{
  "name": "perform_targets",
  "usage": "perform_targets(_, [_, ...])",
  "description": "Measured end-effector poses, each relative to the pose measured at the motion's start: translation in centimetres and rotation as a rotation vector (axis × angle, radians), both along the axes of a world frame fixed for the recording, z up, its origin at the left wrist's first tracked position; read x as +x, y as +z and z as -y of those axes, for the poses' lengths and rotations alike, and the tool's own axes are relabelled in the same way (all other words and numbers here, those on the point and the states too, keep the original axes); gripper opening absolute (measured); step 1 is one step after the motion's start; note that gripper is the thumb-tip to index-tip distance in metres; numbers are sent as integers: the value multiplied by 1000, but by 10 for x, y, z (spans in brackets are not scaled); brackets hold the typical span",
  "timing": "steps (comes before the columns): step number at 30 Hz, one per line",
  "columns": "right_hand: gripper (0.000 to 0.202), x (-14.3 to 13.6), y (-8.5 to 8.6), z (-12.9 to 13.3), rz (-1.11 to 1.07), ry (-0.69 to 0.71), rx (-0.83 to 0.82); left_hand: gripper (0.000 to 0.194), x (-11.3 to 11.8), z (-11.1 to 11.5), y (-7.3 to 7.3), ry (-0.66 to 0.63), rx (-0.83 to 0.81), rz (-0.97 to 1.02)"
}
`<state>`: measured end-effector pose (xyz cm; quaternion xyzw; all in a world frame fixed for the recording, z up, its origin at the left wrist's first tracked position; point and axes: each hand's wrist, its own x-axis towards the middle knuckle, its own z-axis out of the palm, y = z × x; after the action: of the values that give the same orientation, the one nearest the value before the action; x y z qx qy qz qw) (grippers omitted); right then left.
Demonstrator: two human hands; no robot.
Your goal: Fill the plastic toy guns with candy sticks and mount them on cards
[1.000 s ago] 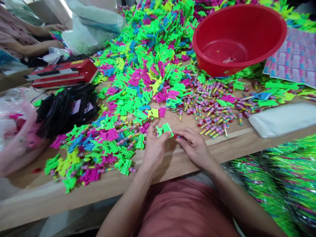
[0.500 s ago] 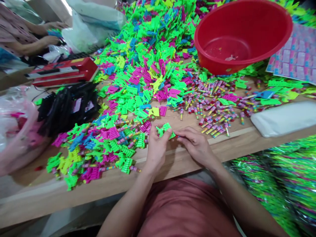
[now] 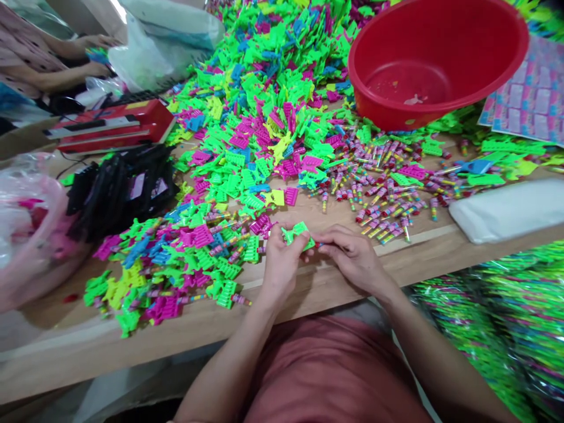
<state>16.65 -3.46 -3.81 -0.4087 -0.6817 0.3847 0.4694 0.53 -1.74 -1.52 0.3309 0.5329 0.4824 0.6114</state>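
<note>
Over the front part of the wooden table, my left hand (image 3: 282,264) pinches a flat bright green plastic toy piece (image 3: 301,231) between thumb and fingers. My right hand (image 3: 355,258) is closed at the fingertips on a small tube with a red end (image 3: 320,244), which meets the green piece's right edge. Most of the tube is hidden by the fingers. Left of my hands lies a heap of green, pink, blue and yellow pieces (image 3: 202,237), several with tubes in them. Loose candy-coloured tubes (image 3: 388,205) are scattered to the right.
A big red basin (image 3: 414,111) stands at the back right, beside printed sheets (image 3: 524,106). A white plastic packet (image 3: 506,208) lies at right. Black packs (image 3: 127,188), a red sealing machine (image 3: 114,126) and a pink bag (image 3: 35,247) are at left. Another person's arm (image 3: 61,76) shows beyond.
My hands stay almost in place, still holding the green piece and the tube together. The view has shifted slightly.
</note>
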Motion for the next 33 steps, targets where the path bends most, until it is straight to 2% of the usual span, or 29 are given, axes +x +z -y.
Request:
perform_targets(3, [23,0,-1,2,4,-14,-55,45,-3,2,1,-36,0,-40])
perform_targets(6, [30,0,-2,4,-20,-6,-131,46,-8,3,5,-89,25,-42])
perform_targets(9, [42,-1,-1,5,20,12,-60,48,-12,4,8,-130,36,-10])
perform_targets(12, [44,-2,1,5,60,63,35,45,-13,5,9,-112,42,8])
perform_targets(20, [38,0,-2,5,39,95,40,40,-12,15,2,-108,55,-3])
perform_targets(27, [27,4,0,5,4,107,-70,42,-16,24,-4,-167,60,0])
perform_targets(31, [19,1,2,5,-9,43,-168,41,-16,27,-7,-204,71,-39])
perform_targets(33, [17,-3,4,5,-38,19,-225,40,-18,27,-4,-236,50,-82])
